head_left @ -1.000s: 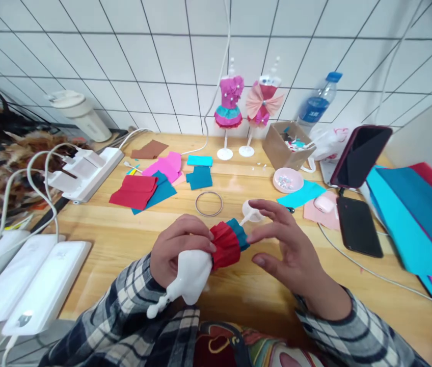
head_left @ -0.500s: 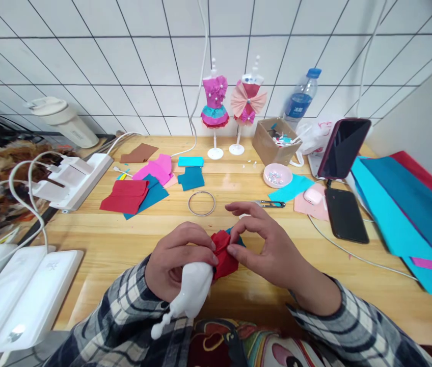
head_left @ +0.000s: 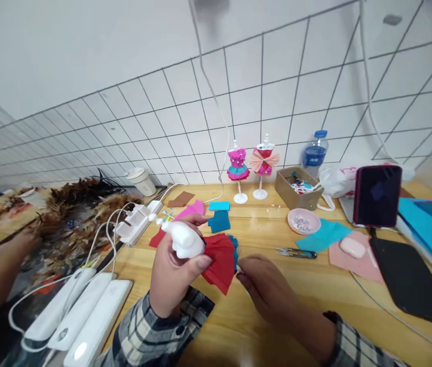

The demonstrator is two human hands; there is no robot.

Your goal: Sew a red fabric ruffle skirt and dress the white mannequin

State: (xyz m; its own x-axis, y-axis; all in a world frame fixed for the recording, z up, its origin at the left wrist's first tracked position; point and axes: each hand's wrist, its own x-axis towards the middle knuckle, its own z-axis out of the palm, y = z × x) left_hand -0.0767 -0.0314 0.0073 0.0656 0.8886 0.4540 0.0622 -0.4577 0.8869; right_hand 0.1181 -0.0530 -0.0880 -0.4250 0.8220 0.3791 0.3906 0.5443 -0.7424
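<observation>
My left hand (head_left: 176, 278) is wrapped round a white mini dress-form mannequin (head_left: 185, 239), which lies tilted with its beaded neck toward the upper left. Around its lower part flares a red fabric skirt (head_left: 219, 260), under the left thumb. A teal fabric layer (head_left: 234, 247) shows beyond the red hem. My right hand (head_left: 265, 288) is closed at the mannequin's lower end, pinching a pale bit there that looks like its stand; the fingers partly hide it. Thread snips (head_left: 298, 253) lie on the table above the right hand.
Two dressed mini mannequins (head_left: 238, 173) stand by the wall, beside a cardboard box (head_left: 296, 196) and a water bottle (head_left: 315, 153). A pink dish (head_left: 303, 223) holds small beads. Fabric pieces, phones and a power strip (head_left: 137, 221) lie around. Another person's arm (head_left: 0, 270) reaches in from the left, near feathers.
The view has tilted up and swung left. The mannequin has turned, its neck now pointing up-left. My right hand has gone from the red fabric to the mannequin's lower end.
</observation>
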